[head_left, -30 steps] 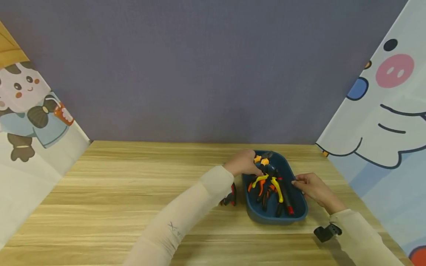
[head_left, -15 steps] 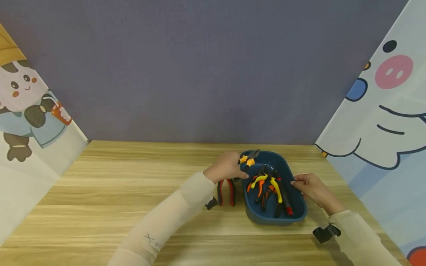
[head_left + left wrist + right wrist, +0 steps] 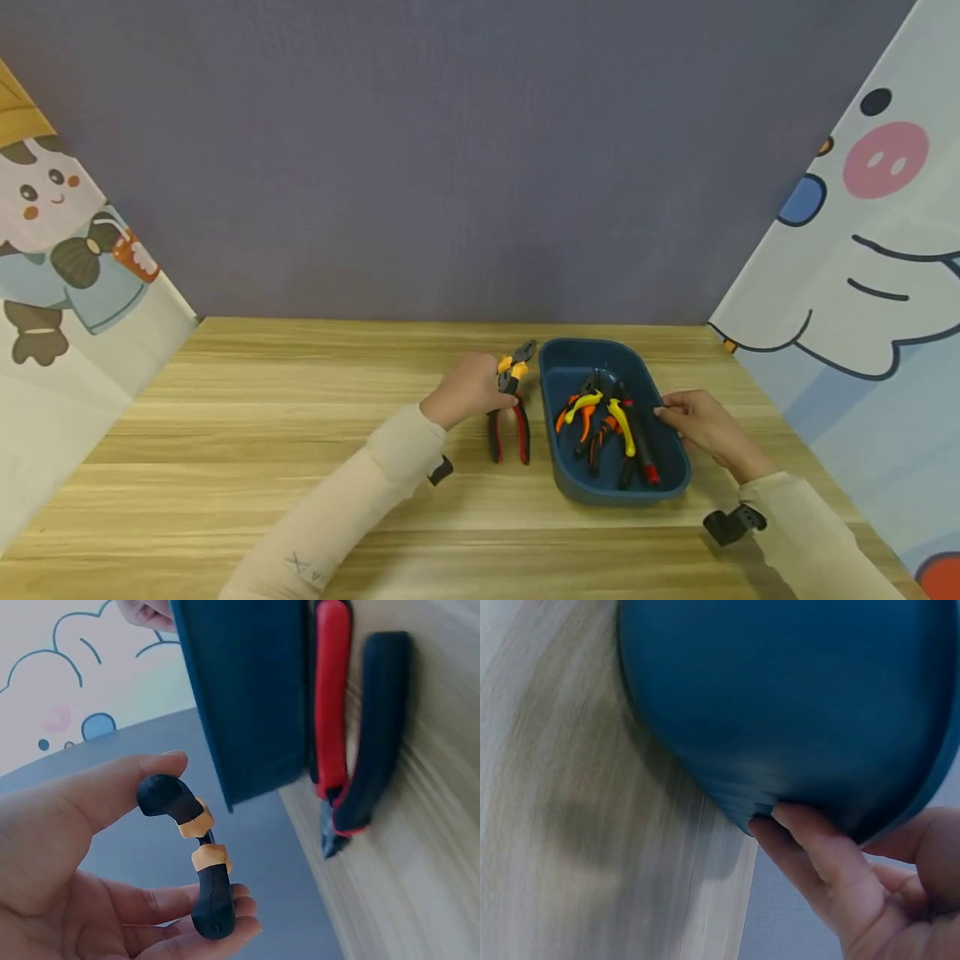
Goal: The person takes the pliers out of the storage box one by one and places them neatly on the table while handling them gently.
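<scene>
Gripping a pair of yellow-and-black pliers (image 3: 518, 370) in the left hand (image 3: 467, 390), with the thumb against one handle and fingers against the other, leaving a gap between the handles. Holding them a bit right of center in the head view, outside the blue bin (image 3: 600, 495) and just left of it. Pinching the bin's rim with the right hand (image 3: 699, 421), over toward the right.

Inside the bin, looks like a proper jumble. Can make out yellow handles (image 3: 622, 429), orange handles (image 3: 587, 423) and a long dark tool (image 3: 641, 442) with a red end along the right side. Can't give an exact count because of all the overlap.

Also spot red-and-black pliers (image 3: 522, 437) on the wooden table (image 3: 300, 417), just left of the bin.

Need the left wrist view for the butt ends of the held handles, near center. Only get the metal head from the head view. Also see the red-and-black pliers at upper right there, plus the bin's wall at upper center. In the right wrist view, get fingers pressed on the bin's outer wall, lower right. Can't see the contents from either wrist.
</scene>
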Available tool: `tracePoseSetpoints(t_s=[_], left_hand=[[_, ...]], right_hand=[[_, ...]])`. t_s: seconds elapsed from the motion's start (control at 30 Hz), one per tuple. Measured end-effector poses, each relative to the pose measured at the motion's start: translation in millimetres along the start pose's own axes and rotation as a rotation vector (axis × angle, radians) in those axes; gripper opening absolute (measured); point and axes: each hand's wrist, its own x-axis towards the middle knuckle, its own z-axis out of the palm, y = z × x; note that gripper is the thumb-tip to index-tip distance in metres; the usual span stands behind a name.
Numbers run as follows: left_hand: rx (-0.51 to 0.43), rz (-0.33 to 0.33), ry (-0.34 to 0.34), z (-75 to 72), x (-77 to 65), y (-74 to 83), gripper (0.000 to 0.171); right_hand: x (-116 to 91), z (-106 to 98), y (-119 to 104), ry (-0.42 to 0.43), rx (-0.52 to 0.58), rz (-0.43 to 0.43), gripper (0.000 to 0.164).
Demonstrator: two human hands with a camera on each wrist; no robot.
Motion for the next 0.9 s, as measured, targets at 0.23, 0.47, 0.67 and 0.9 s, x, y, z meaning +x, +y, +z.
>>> tracePoseSetpoints(t_s=[0.23,0.47,0.67,0.9], left_hand=[[0.023,-0.034,0.007,1.0,-5.9,-14.0,0.044],[0.035,-0.087,0.015,-0.3,-11.7,-28.4,0.043],[0.061,-0.122,0.022,-1.3,-16.2,-36.1,0.048],[0.045,-0.123,0.022,4.2,-19.5,-42.3,0.050]], right_hand=[[-1.3,-0.5,1.2,0.014,-0.012,0.000,0.035],[0.0,-1.2,0.3,0.015,-0.012,-0.013,0.034],[-0.2,-1.5,-0.3,-0.002,0.032,0.002,0.037],[-0.2,-0.2,0.2,-0.018,0.056,0.002,0.039]])
